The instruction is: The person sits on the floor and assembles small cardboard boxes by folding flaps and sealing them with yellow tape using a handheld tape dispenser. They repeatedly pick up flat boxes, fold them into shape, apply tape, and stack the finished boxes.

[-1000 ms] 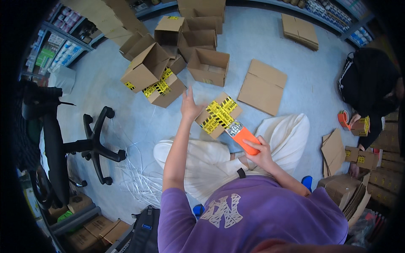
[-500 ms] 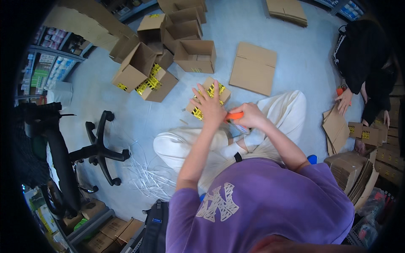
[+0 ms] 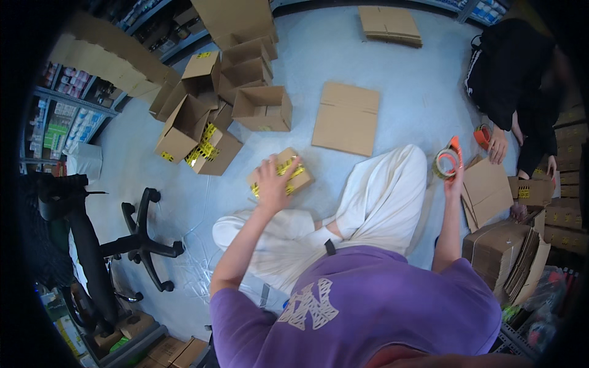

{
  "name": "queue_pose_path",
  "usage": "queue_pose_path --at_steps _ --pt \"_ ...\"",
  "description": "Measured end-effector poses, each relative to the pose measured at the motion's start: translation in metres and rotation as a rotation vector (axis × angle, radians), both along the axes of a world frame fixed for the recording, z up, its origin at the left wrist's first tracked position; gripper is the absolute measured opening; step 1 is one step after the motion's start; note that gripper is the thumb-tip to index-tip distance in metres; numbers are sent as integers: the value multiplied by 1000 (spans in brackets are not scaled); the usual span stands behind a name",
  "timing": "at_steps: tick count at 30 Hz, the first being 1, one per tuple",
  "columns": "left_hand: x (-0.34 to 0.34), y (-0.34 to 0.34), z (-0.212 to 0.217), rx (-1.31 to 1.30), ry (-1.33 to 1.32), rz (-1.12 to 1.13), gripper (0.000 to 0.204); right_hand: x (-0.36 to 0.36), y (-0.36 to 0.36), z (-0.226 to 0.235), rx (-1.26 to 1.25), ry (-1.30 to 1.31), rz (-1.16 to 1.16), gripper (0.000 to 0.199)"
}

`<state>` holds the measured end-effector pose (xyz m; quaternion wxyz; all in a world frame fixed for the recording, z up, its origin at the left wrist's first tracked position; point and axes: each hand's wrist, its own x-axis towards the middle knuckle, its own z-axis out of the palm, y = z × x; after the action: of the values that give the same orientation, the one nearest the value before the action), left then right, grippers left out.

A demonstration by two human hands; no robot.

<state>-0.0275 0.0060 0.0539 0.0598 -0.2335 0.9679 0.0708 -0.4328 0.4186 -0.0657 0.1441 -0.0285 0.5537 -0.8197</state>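
A small cardboard box [image 3: 301, 182] with yellow-and-black striped tape across it sits on the floor in front of my crossed legs. My left hand [image 3: 272, 189] rests on its top, fingers spread. Out to the right, beyond my knee, my right hand [image 3: 453, 184] is closed on an orange tape dispenser [image 3: 454, 148] that carries a roll of tape. The dispenser is raised, apart from the box.
Open cartons [image 3: 262, 110] cluster ahead-left, and flattened cardboard [image 3: 346, 116] lies ahead. A co-worker's hand [image 3: 497, 145] is at the right near another orange dispenser [image 3: 481, 136] and cardboard sheets [image 3: 488, 190]. A wheeled chair base [image 3: 142, 242] stands left.
My right hand has swung away from the small box to the far right with the tape dispenser. My left hand stays on the box. The whole view has shifted somewhat.
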Motion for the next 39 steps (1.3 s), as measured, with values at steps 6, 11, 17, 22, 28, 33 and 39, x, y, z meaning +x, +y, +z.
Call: queue_pose_path --at_steps 6,11,17,22,28,33,39 --pt "-39 -71 124 741 903 224 104 11 2 -40 1194 -44 -154 54" --pt "-50 -154 72 -97 947 731 75 29 -121 48 995 435 -146 52" --pt "-156 -11 -48 221 773 97 41 42 -254 -70 1273 184 310 81" --pt "-180 -9 -171 582 589 713 64 88 -284 -42 1163 141 361 85" --pt "-173 29 -136 860 757 742 74 104 -270 11 991 579 -59 57" --pt "-59 75 -60 1120 888 486 79 197 -201 124 420 869 285 33" --pt "18 64 -38 1087 1371 749 96 275 -235 149 589 1480 694 22"
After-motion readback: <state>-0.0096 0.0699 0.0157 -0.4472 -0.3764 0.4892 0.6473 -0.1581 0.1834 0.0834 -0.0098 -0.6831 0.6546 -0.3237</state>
